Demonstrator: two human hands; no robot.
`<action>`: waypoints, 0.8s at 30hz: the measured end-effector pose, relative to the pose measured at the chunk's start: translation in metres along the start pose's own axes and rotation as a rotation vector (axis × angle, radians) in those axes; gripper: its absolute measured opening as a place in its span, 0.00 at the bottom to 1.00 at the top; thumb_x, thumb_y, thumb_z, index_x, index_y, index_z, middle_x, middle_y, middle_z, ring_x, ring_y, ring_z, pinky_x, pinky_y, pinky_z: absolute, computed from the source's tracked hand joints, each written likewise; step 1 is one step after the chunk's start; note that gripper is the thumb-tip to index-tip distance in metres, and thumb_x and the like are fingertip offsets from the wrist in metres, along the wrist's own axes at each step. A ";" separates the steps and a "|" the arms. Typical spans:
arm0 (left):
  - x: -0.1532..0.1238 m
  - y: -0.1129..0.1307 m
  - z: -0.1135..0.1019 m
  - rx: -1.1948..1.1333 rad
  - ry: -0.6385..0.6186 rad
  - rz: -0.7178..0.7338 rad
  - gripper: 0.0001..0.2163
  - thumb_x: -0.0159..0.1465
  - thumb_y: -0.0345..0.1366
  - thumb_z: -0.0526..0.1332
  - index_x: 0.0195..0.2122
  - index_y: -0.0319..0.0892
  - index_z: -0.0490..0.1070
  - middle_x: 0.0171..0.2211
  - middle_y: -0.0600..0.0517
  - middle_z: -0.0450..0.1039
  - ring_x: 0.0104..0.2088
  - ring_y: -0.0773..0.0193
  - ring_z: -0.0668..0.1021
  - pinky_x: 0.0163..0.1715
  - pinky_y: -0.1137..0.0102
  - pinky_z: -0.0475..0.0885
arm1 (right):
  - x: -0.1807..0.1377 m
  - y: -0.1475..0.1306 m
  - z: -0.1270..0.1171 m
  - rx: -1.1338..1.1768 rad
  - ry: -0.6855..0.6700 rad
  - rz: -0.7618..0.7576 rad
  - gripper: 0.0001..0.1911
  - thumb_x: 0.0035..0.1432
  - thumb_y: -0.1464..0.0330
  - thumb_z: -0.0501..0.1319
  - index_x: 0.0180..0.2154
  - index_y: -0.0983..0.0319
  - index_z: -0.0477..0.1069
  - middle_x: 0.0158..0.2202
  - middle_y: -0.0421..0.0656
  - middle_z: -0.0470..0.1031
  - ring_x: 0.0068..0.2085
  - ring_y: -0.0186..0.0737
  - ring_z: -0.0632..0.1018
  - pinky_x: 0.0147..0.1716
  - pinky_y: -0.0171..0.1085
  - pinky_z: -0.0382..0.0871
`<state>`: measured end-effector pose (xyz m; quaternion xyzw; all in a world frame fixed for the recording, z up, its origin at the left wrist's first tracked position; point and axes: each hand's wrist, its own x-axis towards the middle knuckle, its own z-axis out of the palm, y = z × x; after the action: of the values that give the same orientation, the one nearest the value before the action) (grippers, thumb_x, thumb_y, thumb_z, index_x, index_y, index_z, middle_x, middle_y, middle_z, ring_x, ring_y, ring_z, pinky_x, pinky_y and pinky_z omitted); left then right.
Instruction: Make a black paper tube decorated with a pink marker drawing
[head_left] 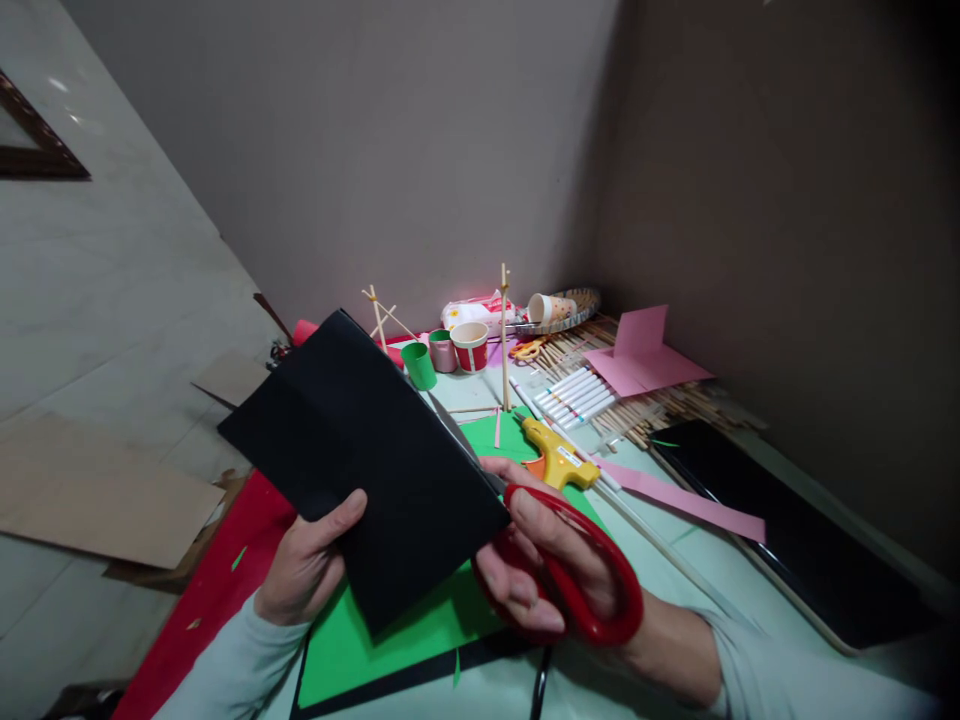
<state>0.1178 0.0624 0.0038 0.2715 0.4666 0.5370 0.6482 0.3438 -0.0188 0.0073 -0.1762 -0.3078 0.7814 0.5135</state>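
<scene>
My left hand (311,560) grips a sheet of black paper (367,450) near its lower left edge, thumb on top and fingers behind it. Scissors with red handles (619,600) are held in my right hand (540,545), whose fingers pass through the loops. Their blades lie along the right edge of the black paper, partly hidden behind it. Beneath both hands lies green paper (352,650) on the table, with a dark sheet under it.
A yellow glue gun (559,455) rests beyond my right hand. Farther back are white markers (577,395), wooden sticks (697,402), paper cups (470,350) and folded pink paper (645,362). On the right lies a black glossy panel (795,530); cardboard (105,490) is at the left.
</scene>
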 end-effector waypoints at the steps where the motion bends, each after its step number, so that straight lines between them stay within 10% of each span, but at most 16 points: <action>1: -0.001 0.000 0.003 -0.004 0.017 0.008 0.20 0.40 0.33 0.82 0.36 0.42 0.86 0.48 0.44 0.85 0.63 0.34 0.73 0.63 0.52 0.71 | 0.000 -0.001 0.001 -0.002 0.019 0.003 0.31 0.61 0.48 0.67 0.54 0.53 0.54 0.19 0.29 0.70 0.16 0.24 0.56 0.14 0.22 0.50; 24: -0.015 -0.019 0.003 0.099 -0.163 0.022 0.32 0.51 0.38 0.79 0.59 0.47 0.78 0.51 0.45 0.84 0.57 0.41 0.81 0.62 0.53 0.74 | -0.003 -0.006 0.001 -0.066 0.056 -0.035 0.32 0.65 0.48 0.64 0.60 0.53 0.53 0.17 0.27 0.65 0.14 0.25 0.58 0.13 0.22 0.55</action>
<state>0.1292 0.0430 -0.0063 0.3511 0.4352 0.4967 0.6638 0.3482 -0.0207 0.0119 -0.2094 -0.3221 0.7564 0.5294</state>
